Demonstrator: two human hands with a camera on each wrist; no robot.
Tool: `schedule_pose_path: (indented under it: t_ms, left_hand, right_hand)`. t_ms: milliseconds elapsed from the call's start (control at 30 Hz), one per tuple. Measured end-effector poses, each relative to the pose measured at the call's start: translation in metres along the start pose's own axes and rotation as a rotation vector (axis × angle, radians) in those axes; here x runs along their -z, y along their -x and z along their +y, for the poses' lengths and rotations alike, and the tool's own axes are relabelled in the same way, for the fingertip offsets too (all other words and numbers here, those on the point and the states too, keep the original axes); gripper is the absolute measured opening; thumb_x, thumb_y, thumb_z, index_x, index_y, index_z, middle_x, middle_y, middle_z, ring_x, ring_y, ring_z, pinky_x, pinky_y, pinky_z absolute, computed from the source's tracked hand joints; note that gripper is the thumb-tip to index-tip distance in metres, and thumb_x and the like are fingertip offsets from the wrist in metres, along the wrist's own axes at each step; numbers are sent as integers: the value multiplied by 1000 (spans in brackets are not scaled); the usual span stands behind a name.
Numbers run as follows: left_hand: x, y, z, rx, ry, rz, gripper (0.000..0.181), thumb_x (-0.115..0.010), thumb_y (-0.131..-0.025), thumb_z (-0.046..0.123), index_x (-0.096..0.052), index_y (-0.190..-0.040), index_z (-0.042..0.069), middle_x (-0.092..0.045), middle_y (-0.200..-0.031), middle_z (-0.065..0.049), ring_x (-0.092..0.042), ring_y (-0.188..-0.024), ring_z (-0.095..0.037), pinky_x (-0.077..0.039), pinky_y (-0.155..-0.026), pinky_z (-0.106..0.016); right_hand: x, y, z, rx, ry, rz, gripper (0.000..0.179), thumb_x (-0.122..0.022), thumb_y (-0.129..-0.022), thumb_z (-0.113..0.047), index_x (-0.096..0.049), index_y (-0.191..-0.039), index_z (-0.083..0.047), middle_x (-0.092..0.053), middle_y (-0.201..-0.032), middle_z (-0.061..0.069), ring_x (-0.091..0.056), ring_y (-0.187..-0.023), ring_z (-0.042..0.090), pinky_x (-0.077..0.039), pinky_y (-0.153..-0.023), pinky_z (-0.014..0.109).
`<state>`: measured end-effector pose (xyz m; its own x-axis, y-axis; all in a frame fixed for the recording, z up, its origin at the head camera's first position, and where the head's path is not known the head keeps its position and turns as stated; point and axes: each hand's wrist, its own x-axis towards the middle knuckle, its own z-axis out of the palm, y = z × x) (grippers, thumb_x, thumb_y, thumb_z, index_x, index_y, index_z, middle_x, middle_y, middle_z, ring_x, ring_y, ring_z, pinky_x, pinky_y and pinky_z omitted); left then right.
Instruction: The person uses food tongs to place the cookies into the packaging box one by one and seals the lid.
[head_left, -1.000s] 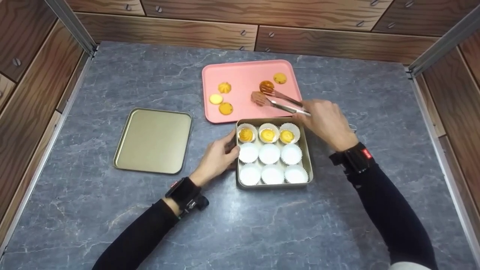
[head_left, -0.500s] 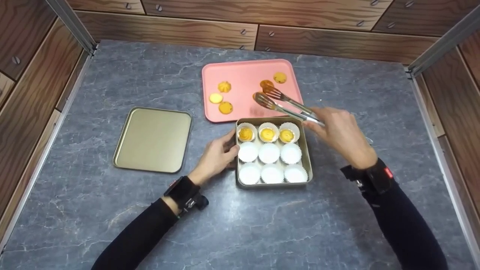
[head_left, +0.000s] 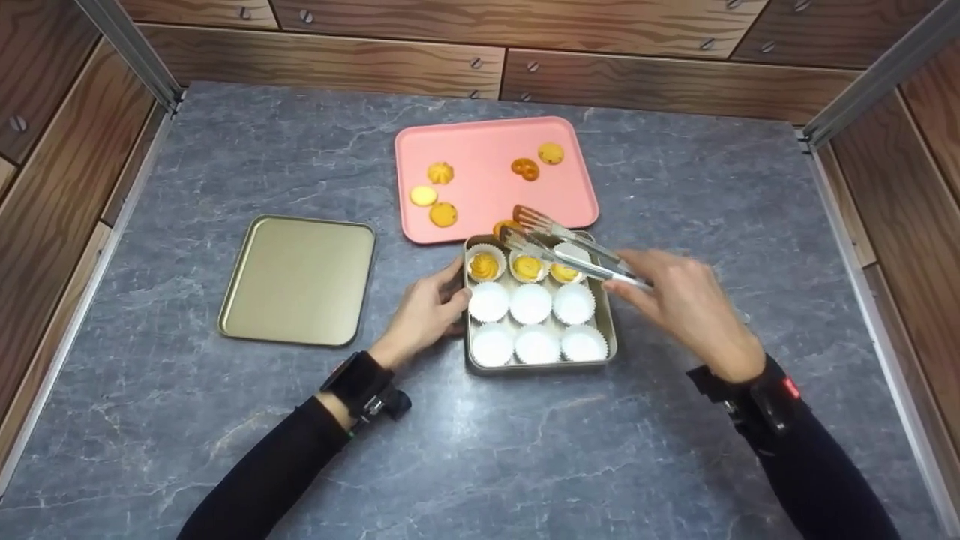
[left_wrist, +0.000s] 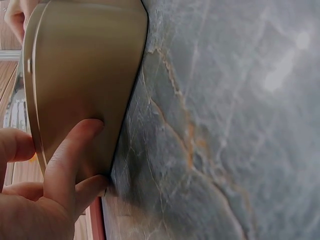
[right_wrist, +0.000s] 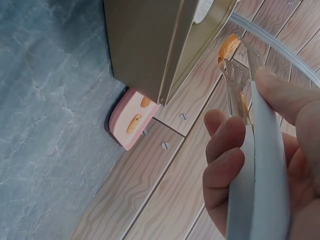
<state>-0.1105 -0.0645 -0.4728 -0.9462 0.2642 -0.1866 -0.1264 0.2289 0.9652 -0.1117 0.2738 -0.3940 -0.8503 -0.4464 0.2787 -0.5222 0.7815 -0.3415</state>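
Steel tongs [head_left: 559, 251] with pale handles are gripped in my right hand [head_left: 686, 307]. In the right wrist view, an orange-brown cookie [right_wrist: 229, 47] is at the tongs' tips, above the back of the tin. My left hand [head_left: 424, 311] rests against the left outer wall of the square gold tin [head_left: 609, 330], with fingers on that wall [left_wrist: 85, 65] in the left wrist view. Inside the tin, white paper cups [head_left: 531, 303] stand in rows. The back-row cups hold yellow cookies [head_left: 484, 265], the right one partly behind the tongs.
Behind the tin lies a pink tray [head_left: 480, 139] bearing several cookies, among them a pretzel-shaped one [head_left: 525, 169] and a round one [head_left: 550, 154]. A flat gold lid [head_left: 298, 281] lies left of the tin. Wood-patterned panels [head_left: 337, 64] border the grey marbled table.
My right hand has drawn the tongs back from the pink tray towards the tin, bringing the cookie at their tips. My left hand keeps its place at the tin's side.
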Motion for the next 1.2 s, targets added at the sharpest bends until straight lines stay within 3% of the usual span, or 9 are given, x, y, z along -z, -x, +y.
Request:
schedule_pose_path:
  t_ms: [167, 400, 633, 1200]
  left_hand:
    - [0, -1, 0, -16, -9, -11, 66, -60, -103, 11, -29, -162, 9, -50, -153, -23, -71, -82, -23, -66, -65, -37]
    - [0, -3, 1, 10, 28, -16, 66, -59, -104, 11, -29, -162, 12, -44, -157, -24, -73, -99, -24, -66, -70, -33]
    - [0, -3, 2, 30, 74, -21, 67, -60, -103, 11, -30, -162, 11, -38, -161, -21, -68, -118, -28, -66, -75, -32]
    - [1, 0, 0, 45, 75, -18, 69, -60, -103, 11, -27, -163, 9, -39, -161, -21, -69, -113, -27, -66, -73, -35]
  right_hand:
    - [1, 14, -4, 19, 0, 9, 45, -81, -91, -26, -71, -128, -2, -76, -104, 16, -70, -76, 26, -61, -60, 41]
    - [3, 24, -7, 60, 23, 54, 45, -83, -89, -23, -72, -127, -1, -76, -105, 15, -70, -75, 23, -62, -58, 39]
    - [1, 33, -11, 61, 0, 27, 46, -84, -88, -22, -71, -128, -3, -76, -111, 17, -74, -81, 27, -65, -64, 40]
    - [-7, 33, -14, 183, 99, -45, 47, -85, -87, -27, -72, -124, -3, -75, -100, 11, -73, -74, 25, -64, -60, 40]
